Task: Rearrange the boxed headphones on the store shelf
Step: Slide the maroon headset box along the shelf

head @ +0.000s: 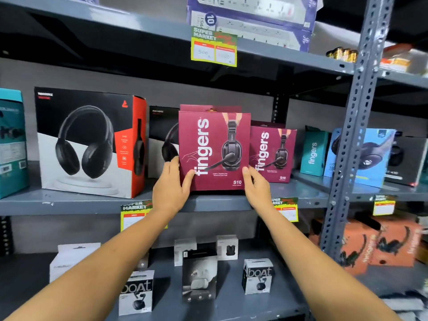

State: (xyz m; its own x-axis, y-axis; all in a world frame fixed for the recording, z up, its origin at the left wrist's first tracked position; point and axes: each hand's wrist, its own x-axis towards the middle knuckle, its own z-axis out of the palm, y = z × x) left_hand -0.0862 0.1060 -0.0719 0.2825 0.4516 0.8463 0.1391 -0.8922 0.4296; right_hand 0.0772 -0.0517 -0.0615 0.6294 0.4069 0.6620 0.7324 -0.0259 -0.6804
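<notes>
A maroon "fingers" headset box (214,150) stands upright at the front of the middle shelf (69,201). My left hand (172,185) grips its lower left corner and my right hand (256,185) grips its lower right corner. Another maroon box top peeks out just behind it. A second maroon "fingers" box (273,152) stands to its right, further back. Left of it a large black, white and red headphone box (90,142) faces forward, with a similar box (163,140) partly hidden behind the held one.
A teal box (11,140) sits at the far left. Right of the perforated upright post (357,117) stand a teal "fingers" box (313,151) and a blue headphone box (370,156). Small earbud boxes (257,275) fill the lower shelf. Price tags (214,46) hang from shelf edges.
</notes>
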